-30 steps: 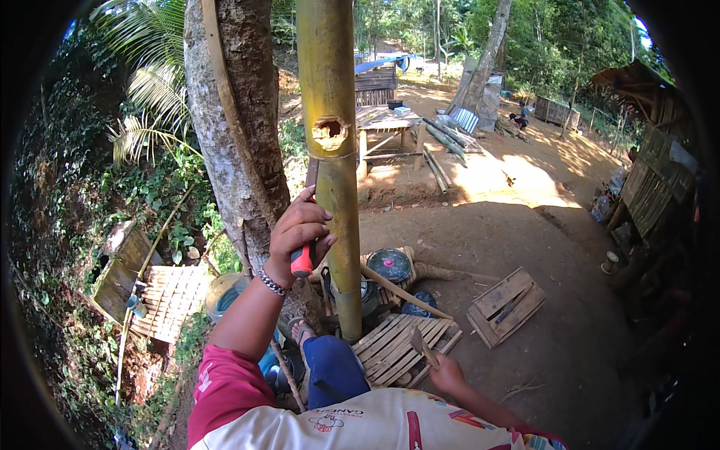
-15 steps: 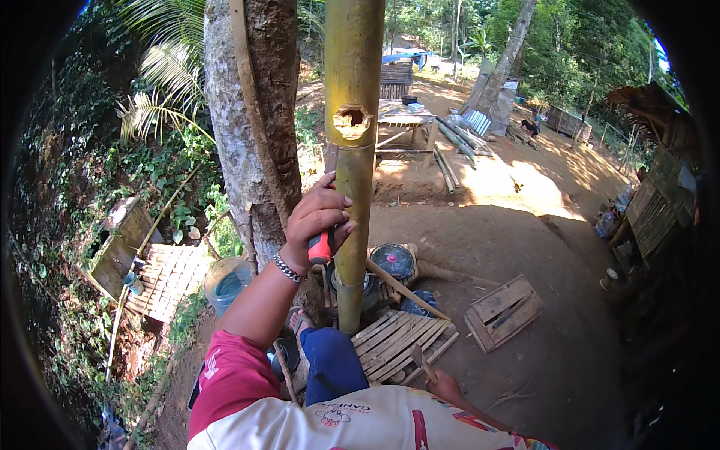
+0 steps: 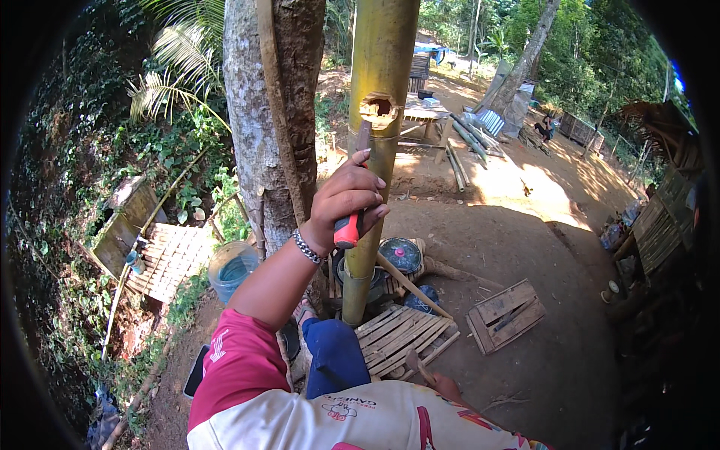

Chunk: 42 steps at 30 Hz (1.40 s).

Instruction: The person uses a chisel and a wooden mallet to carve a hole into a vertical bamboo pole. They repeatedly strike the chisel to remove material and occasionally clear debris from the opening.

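Observation:
A thick yellow-green bamboo pole (image 3: 373, 172) stands upright in front of me, with a rough hole (image 3: 379, 110) cut through its wall. My left hand (image 3: 347, 196) is closed around the red and black handle of a chisel (image 3: 364, 137). The chisel's flat blade points up along the pole, its tip at the hole's lower left edge. Low at the front, my right hand (image 3: 448, 388) grips the wooden handle of a hammer (image 3: 421, 369), well below the chisel. The hammer's head is small and dark in view.
A tree trunk (image 3: 274, 127) rises just left of the pole. Around its foot are a bamboo slat platform (image 3: 405, 341), a lidded pot (image 3: 400, 255), a clear bucket (image 3: 231, 271) and a wooden crate (image 3: 506, 315). The ground drops toward plants on the left.
The view has shifted, so the pole and tree appear farther right. The chisel tip has come up closer to the hole's lower rim. Both hands keep their holds.

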Tool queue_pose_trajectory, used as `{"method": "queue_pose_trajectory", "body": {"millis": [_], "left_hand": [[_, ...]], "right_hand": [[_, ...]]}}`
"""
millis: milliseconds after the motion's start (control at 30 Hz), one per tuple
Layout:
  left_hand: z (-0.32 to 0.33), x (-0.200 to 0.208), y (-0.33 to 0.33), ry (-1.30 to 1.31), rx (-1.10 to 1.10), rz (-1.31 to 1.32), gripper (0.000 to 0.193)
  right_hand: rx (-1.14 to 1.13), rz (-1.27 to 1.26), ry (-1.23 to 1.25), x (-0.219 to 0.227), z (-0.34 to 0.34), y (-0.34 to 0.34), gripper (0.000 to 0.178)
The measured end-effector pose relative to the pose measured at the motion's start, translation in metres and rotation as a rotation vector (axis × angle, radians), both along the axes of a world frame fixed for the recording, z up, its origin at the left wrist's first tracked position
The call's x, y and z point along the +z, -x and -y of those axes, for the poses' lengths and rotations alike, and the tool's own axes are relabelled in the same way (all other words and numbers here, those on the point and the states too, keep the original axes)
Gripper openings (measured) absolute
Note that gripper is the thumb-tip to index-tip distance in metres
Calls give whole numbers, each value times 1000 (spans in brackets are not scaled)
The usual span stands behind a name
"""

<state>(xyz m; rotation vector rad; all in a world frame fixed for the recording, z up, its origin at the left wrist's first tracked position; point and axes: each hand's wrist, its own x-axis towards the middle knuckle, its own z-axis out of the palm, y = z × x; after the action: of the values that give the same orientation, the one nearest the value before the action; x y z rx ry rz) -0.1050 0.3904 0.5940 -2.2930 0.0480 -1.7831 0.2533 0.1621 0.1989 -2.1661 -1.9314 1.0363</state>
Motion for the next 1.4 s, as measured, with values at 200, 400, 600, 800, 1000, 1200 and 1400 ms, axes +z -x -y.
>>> {"method": "queue_pose_trajectory", "body": {"millis": [200,400,600,800,1000,1200,1400], "left_hand": [[-12,4,0,5,-13,15,16],[-12,8,5,26,-12,-11,16],[-15,14,10,0,-5,-60,16],[-17,15,10,-15,-22,-70,16],[-18,16,15,-10,-17,-82,17],[-19,13,17,4,-24,-112,19],[-21,18,19,6,-25,-113,19]], "right_hand": [[71,-11,-10,-26,-2,-7,37],[67,-43,-28,-23,0,-4,38],[-4,-128,-173,55,-12,23,30],[306,-315,-884,199,-74,93,32],[750,-413,-1336,319,-113,164,40],[701,-318,-1297,320,-117,174,38],[549,-274,-1242,319,-136,179,31]]}}
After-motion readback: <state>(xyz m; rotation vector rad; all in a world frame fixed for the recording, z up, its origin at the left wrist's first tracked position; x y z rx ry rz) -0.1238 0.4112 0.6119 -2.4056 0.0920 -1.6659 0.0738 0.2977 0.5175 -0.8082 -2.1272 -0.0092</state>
